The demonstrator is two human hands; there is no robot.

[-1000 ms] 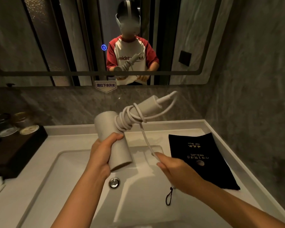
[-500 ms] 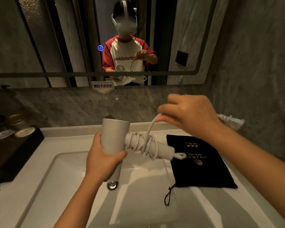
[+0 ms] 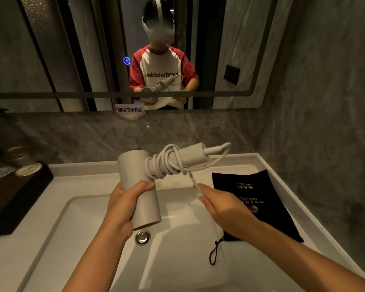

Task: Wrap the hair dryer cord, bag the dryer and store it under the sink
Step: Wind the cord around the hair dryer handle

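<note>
hair dryer (image 3: 138,187) over the sink (image 3: 51,228), barrel clasped in left hand (image 3: 124,204) | right hand (image 3: 223,204) pinches cord (image 3: 193,182) taut | risk: slack lets coils slip off handle; bag (image 3: 259,205) lies beside

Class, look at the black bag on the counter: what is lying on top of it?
Nothing rests on the black bag; only its gold print shows. The right hand, gripping the cord, hangs in front, hiding the bag's near-left corner.

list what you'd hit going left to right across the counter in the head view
dark tray with jars → left hand → hair dryer → drain plug → right hand pinching the cord → black bag
</note>
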